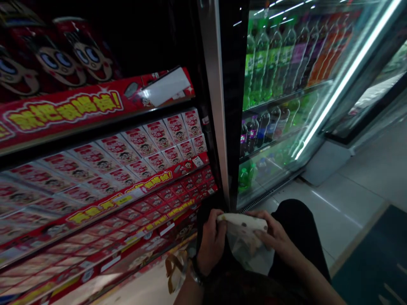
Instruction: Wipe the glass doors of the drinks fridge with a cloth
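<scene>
Low in the head view, a translucent bag with a white, dark-spotted top is held above my lap. My left hand grips its left end, with the thumb on the near side. Closed around the right end is my right hand, its thumb pressed against the white top. The bag's see-through lower part hangs between my knees. What is inside it is too blurred to make out. A brown ribbon-like loop lies beside my left wrist.
Shelves with red-and-white cartons fill the left side, with red cans above. A glass-door drinks cooler holding bottles stands ahead to the right. My knee is bent over the tiled floor. A dark mat lies at right.
</scene>
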Demonstrator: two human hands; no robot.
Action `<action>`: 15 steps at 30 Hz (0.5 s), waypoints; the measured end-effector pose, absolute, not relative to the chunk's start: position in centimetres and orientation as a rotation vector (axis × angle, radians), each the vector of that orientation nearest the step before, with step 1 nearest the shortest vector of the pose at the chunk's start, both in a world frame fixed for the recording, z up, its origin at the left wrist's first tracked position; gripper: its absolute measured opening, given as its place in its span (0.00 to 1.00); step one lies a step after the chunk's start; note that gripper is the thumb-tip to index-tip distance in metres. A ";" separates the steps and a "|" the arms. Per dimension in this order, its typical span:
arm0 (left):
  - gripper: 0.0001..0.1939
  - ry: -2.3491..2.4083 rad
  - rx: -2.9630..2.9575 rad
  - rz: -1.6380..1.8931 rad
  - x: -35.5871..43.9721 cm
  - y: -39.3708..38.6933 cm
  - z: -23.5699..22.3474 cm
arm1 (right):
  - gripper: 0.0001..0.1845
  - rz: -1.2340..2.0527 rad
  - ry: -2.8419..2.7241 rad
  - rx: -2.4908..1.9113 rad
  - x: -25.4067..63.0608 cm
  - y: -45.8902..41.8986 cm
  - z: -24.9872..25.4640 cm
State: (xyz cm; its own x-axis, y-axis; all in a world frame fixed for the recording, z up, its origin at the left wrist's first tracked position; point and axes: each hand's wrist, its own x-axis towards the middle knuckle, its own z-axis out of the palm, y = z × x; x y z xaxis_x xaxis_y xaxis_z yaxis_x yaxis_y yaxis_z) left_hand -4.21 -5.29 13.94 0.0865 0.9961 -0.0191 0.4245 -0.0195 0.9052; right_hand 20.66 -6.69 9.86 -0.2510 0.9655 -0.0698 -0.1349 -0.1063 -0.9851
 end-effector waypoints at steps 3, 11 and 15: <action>0.16 1.497 1.476 0.871 -3.4 -5.2 13.7 | 0.40 1.856 -0.869 -0.891 18.1 -8.1 9.0; 0.23 1.637 1.346 0.902 -4.0 -3.6 7.0 | 0.34 1.723 -0.610 -1.174 17.6 -8.1 7.2; 0.28 1.679 1.295 0.835 -4.9 -4.5 2.8 | 0.32 0.875 -1.134 -1.323 21.2 -5.4 9.7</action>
State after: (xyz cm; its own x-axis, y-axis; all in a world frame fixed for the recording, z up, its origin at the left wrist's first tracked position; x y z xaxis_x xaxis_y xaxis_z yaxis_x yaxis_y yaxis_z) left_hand -4.91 -4.47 2.81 -0.1174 0.9694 -0.2156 0.4128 0.2451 0.8772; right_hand 21.18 -5.36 9.74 0.2604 0.9575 0.1237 0.1238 0.0939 -0.9879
